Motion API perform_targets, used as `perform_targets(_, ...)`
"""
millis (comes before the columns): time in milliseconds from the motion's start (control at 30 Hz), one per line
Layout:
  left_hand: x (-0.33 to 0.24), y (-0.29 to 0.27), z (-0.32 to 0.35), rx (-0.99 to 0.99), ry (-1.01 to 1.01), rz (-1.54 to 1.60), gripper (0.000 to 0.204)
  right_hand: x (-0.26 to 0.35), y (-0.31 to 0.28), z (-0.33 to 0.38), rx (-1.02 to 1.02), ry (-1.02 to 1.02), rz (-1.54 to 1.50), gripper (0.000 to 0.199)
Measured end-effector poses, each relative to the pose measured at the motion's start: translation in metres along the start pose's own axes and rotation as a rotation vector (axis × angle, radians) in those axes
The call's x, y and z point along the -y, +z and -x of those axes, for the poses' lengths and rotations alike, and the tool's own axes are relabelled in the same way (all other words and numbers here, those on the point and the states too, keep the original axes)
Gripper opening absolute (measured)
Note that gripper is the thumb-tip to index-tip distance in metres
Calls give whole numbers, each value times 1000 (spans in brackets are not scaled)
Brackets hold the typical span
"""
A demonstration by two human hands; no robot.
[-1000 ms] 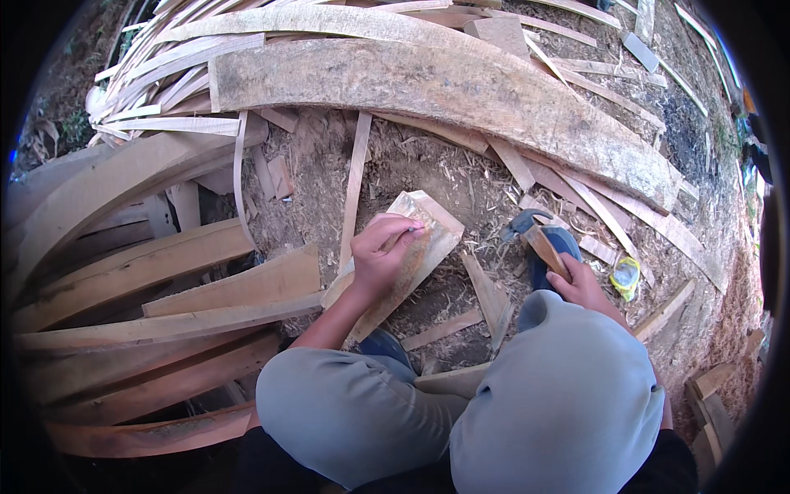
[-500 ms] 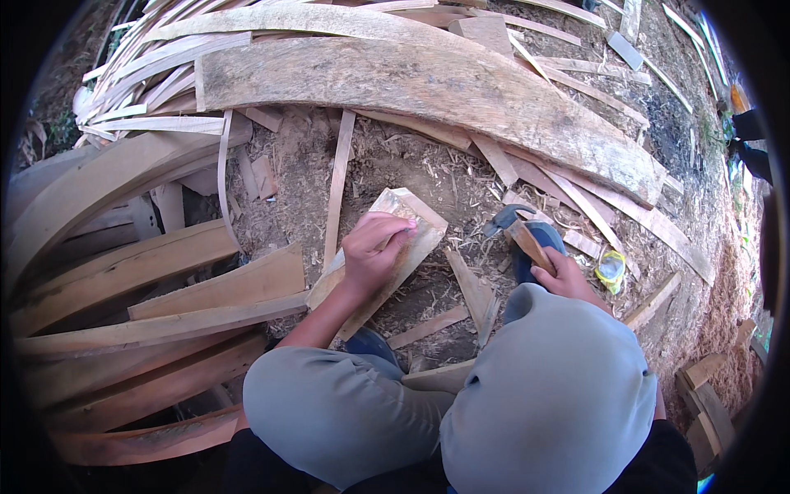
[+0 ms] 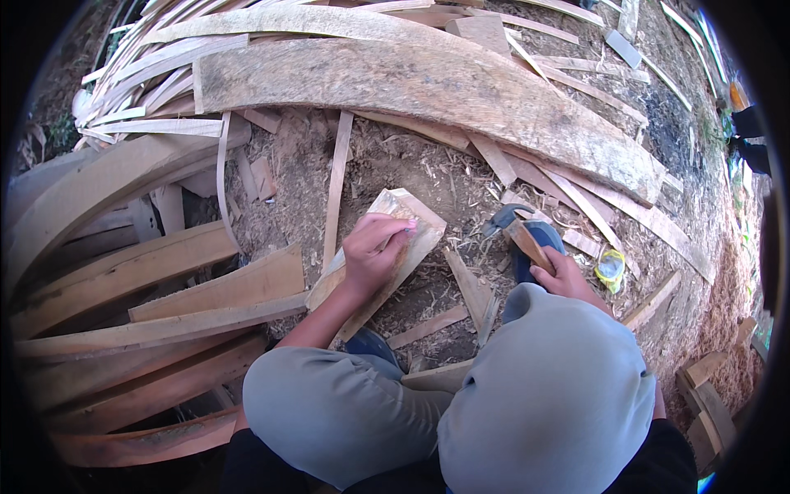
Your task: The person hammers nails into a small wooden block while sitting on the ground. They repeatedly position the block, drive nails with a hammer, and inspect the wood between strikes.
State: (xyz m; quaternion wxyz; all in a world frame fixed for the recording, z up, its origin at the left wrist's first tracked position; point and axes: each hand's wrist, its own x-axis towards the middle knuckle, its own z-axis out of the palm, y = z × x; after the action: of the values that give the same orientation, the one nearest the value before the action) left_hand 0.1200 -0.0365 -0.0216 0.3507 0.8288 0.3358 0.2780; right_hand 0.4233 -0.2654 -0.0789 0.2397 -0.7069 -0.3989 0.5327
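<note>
My left hand [image 3: 374,251] rests over a short wooden piece [image 3: 424,221], which looks like two boards lying together at a slant between my feet. Its thumb and forefinger are pinched together just above the wood; what they hold, if anything, is too small to make out. In my right hand [image 3: 564,276], beside my right knee, is a hammer [image 3: 527,241]. The fingers wrap its wooden handle, and its dark metal head [image 3: 500,220] points up and to the left, apart from the boards. Part of the handle is hidden by the hand.
A wide curved plank [image 3: 428,90] lies across the far side. Thick curved timbers [image 3: 189,284] are stacked at the left. A yellow-rimmed clear container [image 3: 610,270] stands right of my right shoe [image 3: 527,259]. Wood offcuts [image 3: 473,292] and shavings litter the dirt ground.
</note>
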Motion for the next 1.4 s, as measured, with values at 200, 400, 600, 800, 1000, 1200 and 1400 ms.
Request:
perform_targets(200,2,0,0,-20,14,9,18,-6,1,-1,-8,-40,-12,34)
perform_targets(400,2,1,-1,-47,58,11,18,-6,3,0,-24,-50,-25,32)
perform_targets(600,2,1,0,-3,54,20,17,3,-1,3,-20,-45,-54,32)
perform_targets(800,1,0,1,23,39,9,16,8,-4,3,4,-38,-44,32)
perform_targets(1000,3,0,1,32,40,33,16,7,-4,4,-13,-60,-48,31)
perform_targets(1200,2,0,1,26,32,45,15,6,-3,2,-3,-57,-52,31)
perform_targets(1400,1,-2,-5,-11,12,31,15,7,-3,2,-11,-49,-53,31)
